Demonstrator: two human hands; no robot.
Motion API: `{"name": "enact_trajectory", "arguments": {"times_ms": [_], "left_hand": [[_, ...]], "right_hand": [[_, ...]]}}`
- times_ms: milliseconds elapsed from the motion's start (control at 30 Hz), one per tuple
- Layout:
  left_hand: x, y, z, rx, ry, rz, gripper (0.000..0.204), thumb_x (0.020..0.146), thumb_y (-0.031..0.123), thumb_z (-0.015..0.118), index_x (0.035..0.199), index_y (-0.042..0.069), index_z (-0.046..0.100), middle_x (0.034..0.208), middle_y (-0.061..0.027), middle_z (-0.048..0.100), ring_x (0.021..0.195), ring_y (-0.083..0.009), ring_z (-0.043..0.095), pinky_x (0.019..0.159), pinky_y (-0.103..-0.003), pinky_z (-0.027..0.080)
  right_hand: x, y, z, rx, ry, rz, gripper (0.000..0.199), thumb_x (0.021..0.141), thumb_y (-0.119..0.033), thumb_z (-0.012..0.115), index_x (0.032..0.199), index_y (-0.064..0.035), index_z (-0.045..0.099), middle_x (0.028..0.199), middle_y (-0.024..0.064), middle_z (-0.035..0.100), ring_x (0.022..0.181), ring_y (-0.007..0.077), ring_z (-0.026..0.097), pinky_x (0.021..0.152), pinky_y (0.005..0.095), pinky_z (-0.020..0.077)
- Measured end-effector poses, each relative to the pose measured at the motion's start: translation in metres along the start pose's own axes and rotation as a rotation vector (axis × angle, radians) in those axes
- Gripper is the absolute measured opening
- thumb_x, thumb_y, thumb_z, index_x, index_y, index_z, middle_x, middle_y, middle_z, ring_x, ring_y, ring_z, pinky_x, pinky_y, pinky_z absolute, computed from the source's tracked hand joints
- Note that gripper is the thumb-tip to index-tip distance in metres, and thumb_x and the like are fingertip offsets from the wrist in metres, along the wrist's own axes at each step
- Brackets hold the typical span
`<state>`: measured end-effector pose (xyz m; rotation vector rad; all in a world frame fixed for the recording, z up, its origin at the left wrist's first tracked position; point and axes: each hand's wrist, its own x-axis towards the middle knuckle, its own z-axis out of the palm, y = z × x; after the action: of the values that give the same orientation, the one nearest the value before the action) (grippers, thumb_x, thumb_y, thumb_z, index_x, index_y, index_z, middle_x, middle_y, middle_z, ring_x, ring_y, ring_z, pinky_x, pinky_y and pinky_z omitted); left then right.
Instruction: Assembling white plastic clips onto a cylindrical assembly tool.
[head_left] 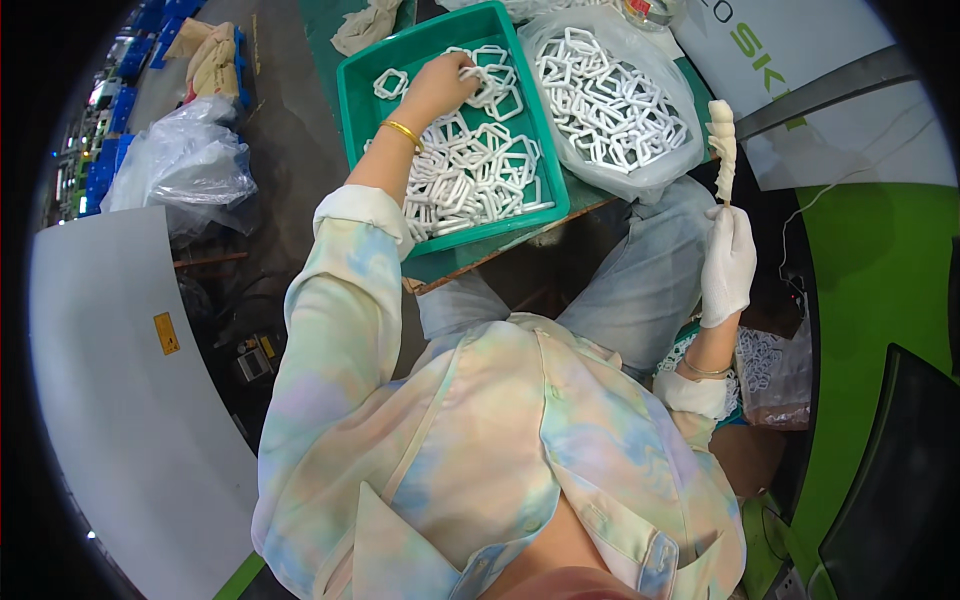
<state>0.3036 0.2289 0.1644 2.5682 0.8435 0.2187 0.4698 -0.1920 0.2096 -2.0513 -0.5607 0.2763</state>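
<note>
Green benchtop (435, 268) w/ green tray (533, 110) of white hex rings (460, 170); L hand (437, 88) (bare) at rings, far end, fingers curled, can't tell if gripping; gloved R hand (729, 262) closed on upright beige stick (722, 150).

Pastel tie-dyed shirt (455, 410), white glove (730, 268)

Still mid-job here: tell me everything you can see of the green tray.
The green tray is shallow and rectangular, with rounded corners and a raised rim, and looks like plastic. It sits upright on a green tabletop, angled slightly in view. Many white hexagonal rings lie in it, thickest toward the near end; green floor shows at the far left. The bare left hand reaches inside among the rings, and the left sleeve hides part of its left wall.
</note>
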Motion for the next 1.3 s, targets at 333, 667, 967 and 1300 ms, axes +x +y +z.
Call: {"name": "enact_trajectory", "arguments": {"times_ms": [333,667,967,1300], "left_hand": [[0.008,0.021,-0.009,-0.355,-0.154,-0.047,0.027,0.077,0.013,0.070,0.102,0.002,0.069,0.091,-0.0118,0.072,0.077,-0.0232,0.072,0.068,-0.034,0.056],[-0.010,0.051,0.020,0.202,-0.010,0.088,0.023,0.076,0.011,0.070,0.099,0.011,0.067,0.106,-0.0116,0.066,0.100,-0.0330,0.065,0.081,-0.045,0.055],[-0.036,0.046,-0.001,-0.093,0.128,0.099,0.024,0.079,0.003,0.064,0.103,0.005,0.063,0.100,-0.0118,0.065,0.093,-0.0294,0.067,0.080,-0.038,0.054],[-0.100,0.140,-0.003,-0.437,0.333,0.144,0.031,0.084,-0.008,0.044,0.110,0.002,0.059,0.104,-0.0153,0.058,0.100,-0.0311,0.058,0.090,-0.036,0.046]], "right_hand": [[-0.003,-0.011,0.003,-0.032,-0.023,0.014,0.028,0.104,-0.024,0.044,0.098,-0.0031,0.062,0.089,0.0138,0.065,0.084,0.0265,0.063,0.080,0.0345,0.0479],[-0.004,-0.008,0.011,0.041,-0.027,0.002,0.026,0.105,-0.023,0.046,0.096,-0.0036,0.061,0.067,-0.0061,0.039,0.060,0.0032,0.035,0.055,0.0231,0.0296],[-0.013,-0.023,0.021,0.053,-0.091,-0.046,0.025,0.105,-0.022,0.047,0.098,-0.0034,0.062,0.071,-0.0039,0.046,0.064,0.0040,0.040,0.058,0.0226,0.0344],[-0.042,-0.093,0.082,0.184,-0.329,-0.153,0.022,0.104,-0.019,0.048,0.106,-0.0007,0.061,0.086,0.0130,0.065,0.079,0.0214,0.061,0.076,0.0323,0.0479]]}}
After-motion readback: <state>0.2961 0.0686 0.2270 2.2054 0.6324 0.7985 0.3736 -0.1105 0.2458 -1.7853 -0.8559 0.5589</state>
